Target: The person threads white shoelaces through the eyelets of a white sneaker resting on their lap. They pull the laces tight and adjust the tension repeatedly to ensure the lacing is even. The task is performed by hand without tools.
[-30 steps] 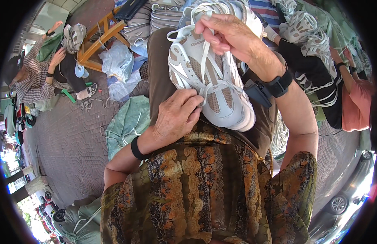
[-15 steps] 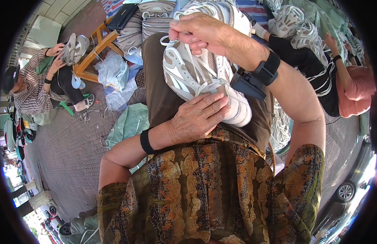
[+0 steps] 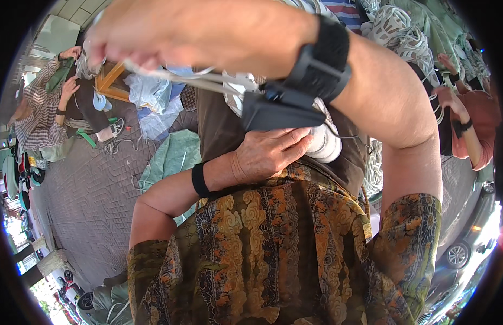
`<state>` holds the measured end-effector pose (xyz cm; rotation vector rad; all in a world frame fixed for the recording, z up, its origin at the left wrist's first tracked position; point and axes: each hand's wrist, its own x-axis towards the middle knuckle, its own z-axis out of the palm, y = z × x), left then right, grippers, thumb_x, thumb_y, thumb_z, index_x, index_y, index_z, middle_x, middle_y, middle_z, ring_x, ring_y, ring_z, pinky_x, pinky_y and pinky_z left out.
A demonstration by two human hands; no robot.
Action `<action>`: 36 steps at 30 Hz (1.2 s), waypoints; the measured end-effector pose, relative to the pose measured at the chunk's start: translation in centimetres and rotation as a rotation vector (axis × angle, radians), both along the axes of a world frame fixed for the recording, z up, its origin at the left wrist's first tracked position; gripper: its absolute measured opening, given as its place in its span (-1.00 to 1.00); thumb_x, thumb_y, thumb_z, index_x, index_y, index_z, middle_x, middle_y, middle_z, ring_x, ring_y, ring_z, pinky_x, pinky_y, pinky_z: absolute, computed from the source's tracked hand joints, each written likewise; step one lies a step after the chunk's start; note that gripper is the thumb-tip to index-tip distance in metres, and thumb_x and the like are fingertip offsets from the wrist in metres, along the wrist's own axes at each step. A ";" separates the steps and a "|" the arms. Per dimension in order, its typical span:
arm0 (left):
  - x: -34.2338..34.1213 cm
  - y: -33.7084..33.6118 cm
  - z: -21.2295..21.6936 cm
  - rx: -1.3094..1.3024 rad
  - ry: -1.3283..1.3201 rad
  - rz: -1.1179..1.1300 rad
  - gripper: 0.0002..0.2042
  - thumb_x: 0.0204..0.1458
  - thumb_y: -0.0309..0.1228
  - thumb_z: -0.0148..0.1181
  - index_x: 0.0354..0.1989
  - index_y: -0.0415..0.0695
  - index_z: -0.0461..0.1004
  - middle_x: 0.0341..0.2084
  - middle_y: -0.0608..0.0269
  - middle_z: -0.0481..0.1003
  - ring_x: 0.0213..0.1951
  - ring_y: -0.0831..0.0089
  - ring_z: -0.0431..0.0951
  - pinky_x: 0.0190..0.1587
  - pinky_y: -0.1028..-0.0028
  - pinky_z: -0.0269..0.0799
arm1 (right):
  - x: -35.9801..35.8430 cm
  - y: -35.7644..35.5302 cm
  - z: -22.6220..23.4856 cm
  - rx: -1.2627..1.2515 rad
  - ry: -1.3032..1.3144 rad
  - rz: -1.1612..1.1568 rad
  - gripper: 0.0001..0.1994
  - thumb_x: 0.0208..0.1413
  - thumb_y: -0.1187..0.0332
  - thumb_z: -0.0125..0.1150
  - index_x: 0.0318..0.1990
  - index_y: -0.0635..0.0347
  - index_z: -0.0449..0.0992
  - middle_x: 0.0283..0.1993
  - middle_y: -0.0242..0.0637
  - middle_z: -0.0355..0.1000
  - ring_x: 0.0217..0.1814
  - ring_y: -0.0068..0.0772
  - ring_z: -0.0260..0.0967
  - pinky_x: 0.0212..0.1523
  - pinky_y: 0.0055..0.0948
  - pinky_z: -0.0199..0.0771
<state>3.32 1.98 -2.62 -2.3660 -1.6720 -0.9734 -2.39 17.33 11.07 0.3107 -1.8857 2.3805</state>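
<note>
Right arm (image 3: 381, 81) bent, crossing high over lap (image 3: 216, 127); right hand (image 3: 135, 40) far out left, blurred, fingers curled round laces (image 3: 200, 82) stretched back to shoe (image 3: 324, 143). Left hand (image 3: 270, 153) palm-down on shoe, fingers together; pinching, can't tell. Shoe on lap, toe by near edge.

Readable text, numbers or signs: none, shoe (image 3: 324, 144) mostly hidden, any lettering on it unreadable, black wrist device (image 3: 281, 112) with no legible marking, car (image 3: 457, 254) too small for reading
</note>
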 end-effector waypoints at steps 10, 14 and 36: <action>-0.1 -0.1 0.8 0.070 -0.161 0.002 -0.60 -0.24 -0.56 0.29 -0.11 -0.22 0.48 -0.01 0.13 0.46 0.07 0.19 0.46 0.06 0.29 0.45 | 4.9 2.7 3.7 -0.043 0.124 0.108 -0.73 0.34 0.23 -0.04 -0.26 0.29 0.38 -0.51 -0.55 0.11 -0.48 -0.70 -0.02 -0.44 -0.68 0.13; -0.6 0.2 2.1 0.091 -0.162 0.049 -0.65 -0.27 -0.65 0.30 -0.19 -0.25 0.49 -0.05 0.04 0.46 -0.03 0.10 0.51 -0.04 0.24 0.52 | 4.8 2.7 4.1 -0.036 0.015 0.055 -0.73 0.36 0.25 -0.10 -0.32 0.27 0.35 -0.59 -0.52 0.07 -0.59 -0.68 -0.07 -0.56 -0.64 0.07; -0.5 0.2 -0.2 0.040 0.027 0.073 -0.72 -0.28 -0.55 0.26 -0.28 -0.22 0.54 -0.21 0.18 0.52 -0.04 0.23 0.53 -0.09 0.39 0.52 | 1.3 1.9 1.4 -0.004 0.583 0.143 -0.87 0.26 0.42 -0.04 -0.13 0.29 0.32 -0.29 -0.39 0.22 -0.29 -0.58 0.15 -0.21 -0.60 0.27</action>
